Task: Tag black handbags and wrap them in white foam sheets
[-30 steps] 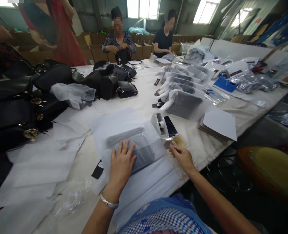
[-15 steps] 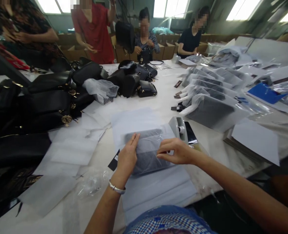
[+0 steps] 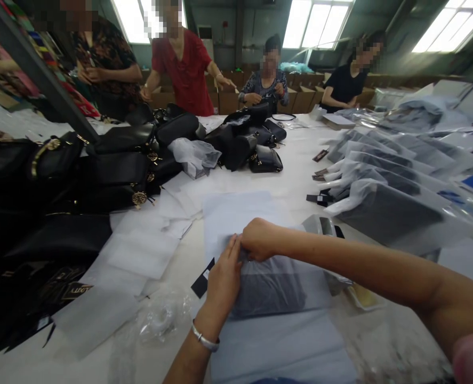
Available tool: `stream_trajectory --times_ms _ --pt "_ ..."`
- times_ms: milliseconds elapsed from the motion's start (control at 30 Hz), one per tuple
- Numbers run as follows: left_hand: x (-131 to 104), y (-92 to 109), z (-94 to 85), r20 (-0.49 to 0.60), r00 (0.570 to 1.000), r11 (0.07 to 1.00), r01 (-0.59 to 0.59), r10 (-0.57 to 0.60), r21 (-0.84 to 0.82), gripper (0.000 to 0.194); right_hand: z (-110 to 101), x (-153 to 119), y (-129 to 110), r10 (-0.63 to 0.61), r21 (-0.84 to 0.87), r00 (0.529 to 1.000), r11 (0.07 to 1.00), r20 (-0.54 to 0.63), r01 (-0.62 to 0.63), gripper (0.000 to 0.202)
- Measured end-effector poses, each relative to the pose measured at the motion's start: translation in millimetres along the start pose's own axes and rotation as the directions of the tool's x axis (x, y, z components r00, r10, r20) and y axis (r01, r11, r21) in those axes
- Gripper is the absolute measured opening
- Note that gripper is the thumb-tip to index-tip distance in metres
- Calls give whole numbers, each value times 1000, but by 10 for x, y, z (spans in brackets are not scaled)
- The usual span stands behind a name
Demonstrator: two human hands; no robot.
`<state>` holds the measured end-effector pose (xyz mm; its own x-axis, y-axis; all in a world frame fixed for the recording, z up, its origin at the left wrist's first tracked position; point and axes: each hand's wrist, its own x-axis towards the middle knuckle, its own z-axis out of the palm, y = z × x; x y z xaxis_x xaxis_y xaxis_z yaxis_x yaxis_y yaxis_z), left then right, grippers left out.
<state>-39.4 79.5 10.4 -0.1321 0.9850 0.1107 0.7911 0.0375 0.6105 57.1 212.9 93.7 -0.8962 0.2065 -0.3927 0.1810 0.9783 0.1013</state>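
A dark bag wrapped in thin translucent paper [image 3: 274, 290] lies flat on white paper sheets [image 3: 276, 344] in front of me. Along its left end rests my left hand [image 3: 222, 277], fingers stretched out. My right hand [image 3: 260, 240] reaches across the top of the package and meets the left fingertips at its upper left corner. Its fingers are curled closed; what they hold, if anything, is hidden. A black tag [image 3: 202, 278] sticks out beside the left wrist. Partly behind my right forearm stands a grey tape dispenser [image 3: 320, 226].
Black handbags [image 3: 116, 170] with gold fittings are heaped at left. Loose translucent sheets [image 3: 136, 250] and crumpled clear plastic [image 3: 164, 317] lie nearer. Paper-wrapped bags [image 3: 388, 213] with tags overlap in a row at right. Several people stand or sit across the table.
My right hand has moved left across the package, from its right part to the upper left corner beside my left hand. The left hand stays on the left end. The view has shifted.
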Motion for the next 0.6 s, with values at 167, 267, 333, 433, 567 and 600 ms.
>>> stream_trajectory --times_ms 167,267,333,433,567,600 --pt "4 -28 8 -8 1000 999 -8 7 -32 68 -26 28 166 155 -7 986 988 66 -154 57" --pt "16 -23 -8 14 1000 1000 -11 12 -14 66 95 -64 431 258 191 965 946 43 -261 61" --pt "18 -11 -24 25 1000 1000 -13 13 11 64 205 -183 557 341 321 940 891 -5 -322 54" --pt "0 19 -47 41 999 996 -32 29 87 63 367 -452 501 482 379 868 830 -118 -409 37" --pt "-54 63 -47 86 988 951 -147 128 271 76 627 -896 -73 566 463 769 790 -299 -402 32" --pt "-68 73 -41 109 982 932 -180 153 315 78 716 -993 -262 550 514 742 795 -383 -323 34"
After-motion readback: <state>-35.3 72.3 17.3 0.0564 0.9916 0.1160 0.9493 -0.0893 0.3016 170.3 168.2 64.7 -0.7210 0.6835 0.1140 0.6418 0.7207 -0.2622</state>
